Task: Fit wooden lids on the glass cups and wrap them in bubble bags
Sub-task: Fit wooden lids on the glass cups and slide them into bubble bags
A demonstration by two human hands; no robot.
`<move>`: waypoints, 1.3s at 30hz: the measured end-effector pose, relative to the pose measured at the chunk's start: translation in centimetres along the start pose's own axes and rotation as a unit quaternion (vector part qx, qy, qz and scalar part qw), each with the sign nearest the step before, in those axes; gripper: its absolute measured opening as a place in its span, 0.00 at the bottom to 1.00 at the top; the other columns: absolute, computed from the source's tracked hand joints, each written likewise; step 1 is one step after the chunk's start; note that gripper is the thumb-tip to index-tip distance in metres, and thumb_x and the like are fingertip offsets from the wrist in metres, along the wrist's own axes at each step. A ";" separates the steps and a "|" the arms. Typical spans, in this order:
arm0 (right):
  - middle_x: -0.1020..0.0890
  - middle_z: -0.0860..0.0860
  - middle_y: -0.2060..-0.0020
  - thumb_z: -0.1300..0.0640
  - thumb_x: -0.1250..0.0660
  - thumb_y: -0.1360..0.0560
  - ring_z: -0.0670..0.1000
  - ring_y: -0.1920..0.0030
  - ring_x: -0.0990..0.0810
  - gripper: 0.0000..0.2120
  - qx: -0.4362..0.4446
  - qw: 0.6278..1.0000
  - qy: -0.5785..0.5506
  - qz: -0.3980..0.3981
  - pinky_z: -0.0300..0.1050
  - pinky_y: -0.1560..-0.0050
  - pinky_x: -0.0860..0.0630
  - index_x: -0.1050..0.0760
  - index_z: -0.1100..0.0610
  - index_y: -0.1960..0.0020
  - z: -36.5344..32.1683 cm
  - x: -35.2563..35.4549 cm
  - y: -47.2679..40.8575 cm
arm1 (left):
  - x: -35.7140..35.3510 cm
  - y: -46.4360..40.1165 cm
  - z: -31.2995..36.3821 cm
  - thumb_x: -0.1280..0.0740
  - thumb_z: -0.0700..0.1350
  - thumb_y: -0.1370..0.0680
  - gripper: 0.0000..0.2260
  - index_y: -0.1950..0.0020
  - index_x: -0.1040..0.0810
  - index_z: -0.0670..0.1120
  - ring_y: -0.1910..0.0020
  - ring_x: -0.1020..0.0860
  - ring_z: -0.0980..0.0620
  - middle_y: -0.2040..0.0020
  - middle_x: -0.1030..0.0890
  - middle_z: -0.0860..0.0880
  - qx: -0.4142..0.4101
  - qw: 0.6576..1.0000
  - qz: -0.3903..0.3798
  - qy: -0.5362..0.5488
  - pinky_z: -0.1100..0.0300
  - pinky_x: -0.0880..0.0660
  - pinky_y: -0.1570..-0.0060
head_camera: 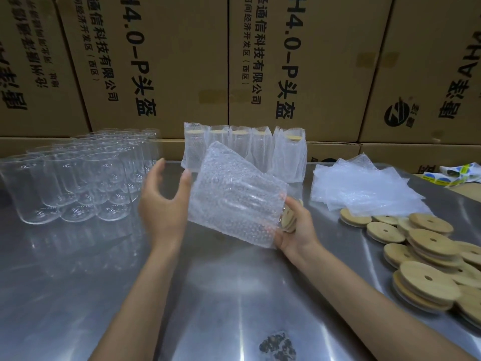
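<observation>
Over the steel table point(234, 295) my right hand point(296, 230) grips the lidded end of a glass cup point(242, 201), fingers curled round its wooden lid point(290, 220). The cup lies tilted, most of it inside a bubble bag point(229, 186). My left hand point(162, 204) hangs spread just left of the bag, fingers relaxed, thumb tip near the bag's edge. Right of the bag lie loose wooden lids point(426, 259), with flat bubble bags point(364, 183) beyond them. Left of the bag stand bare glass cups point(78, 175). Behind it stands a row of wrapped cups point(244, 149), then cardboard boxes point(182, 61).
</observation>
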State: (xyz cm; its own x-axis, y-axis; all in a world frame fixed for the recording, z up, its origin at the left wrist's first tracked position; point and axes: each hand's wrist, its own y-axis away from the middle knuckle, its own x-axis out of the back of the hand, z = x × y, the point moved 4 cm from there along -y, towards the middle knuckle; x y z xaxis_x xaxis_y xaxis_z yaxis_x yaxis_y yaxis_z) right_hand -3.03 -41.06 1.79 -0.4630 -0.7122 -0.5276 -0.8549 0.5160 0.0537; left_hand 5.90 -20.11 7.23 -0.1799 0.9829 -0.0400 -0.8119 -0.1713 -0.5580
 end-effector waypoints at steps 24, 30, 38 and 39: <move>0.15 0.54 0.52 0.48 0.33 0.31 0.55 0.52 0.15 0.12 0.017 0.993 0.027 -0.112 0.50 0.54 0.19 0.14 0.52 0.55 0.0 -0.4 -1.1 | -4.1 2.7 -1.9 0.32 0.74 0.38 0.27 0.49 0.18 0.59 0.43 0.20 0.53 0.47 0.16 0.54 0.152 0.927 -0.323 0.118 0.45 0.28 0.35; 0.16 0.56 0.51 0.50 0.35 0.29 0.55 0.52 0.16 0.15 0.009 0.989 0.033 -0.143 0.50 0.53 0.18 0.19 0.58 0.47 -0.4 -1.2 -0.3 | -4.3 3.3 -2.3 0.25 0.67 0.38 0.34 0.37 0.24 0.54 0.43 0.19 0.50 0.42 0.17 0.52 0.182 0.902 -0.355 0.165 0.44 0.26 0.38; 0.24 0.50 0.39 0.35 0.36 0.35 0.49 0.43 0.21 0.33 0.148 0.978 0.146 0.028 0.52 0.42 0.24 0.33 0.52 0.35 -2.3 -0.4 1.0 | -4.5 3.2 -2.7 0.25 0.61 0.38 0.32 0.38 0.22 0.48 0.46 0.18 0.47 0.44 0.17 0.47 0.295 0.883 -0.238 0.277 0.47 0.23 0.43; 0.25 0.49 0.38 0.34 0.36 0.37 0.47 0.41 0.22 0.36 0.173 0.971 0.155 0.058 0.49 0.39 0.27 0.34 0.50 0.34 -2.6 -0.1 1.1 | -4.7 3.3 -2.7 0.27 0.60 0.35 0.30 0.37 0.22 0.48 0.45 0.18 0.45 0.43 0.17 0.46 0.311 0.867 -0.228 0.316 0.47 0.22 0.45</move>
State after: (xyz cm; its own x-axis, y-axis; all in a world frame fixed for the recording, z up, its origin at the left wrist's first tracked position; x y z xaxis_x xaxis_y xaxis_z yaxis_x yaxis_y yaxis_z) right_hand -4.58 -41.64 4.12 -0.6458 -0.7205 -0.2525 -0.6873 0.6926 -0.2186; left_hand 5.61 -25.06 3.33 0.4188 0.7658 -0.4880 -0.8965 0.4343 -0.0879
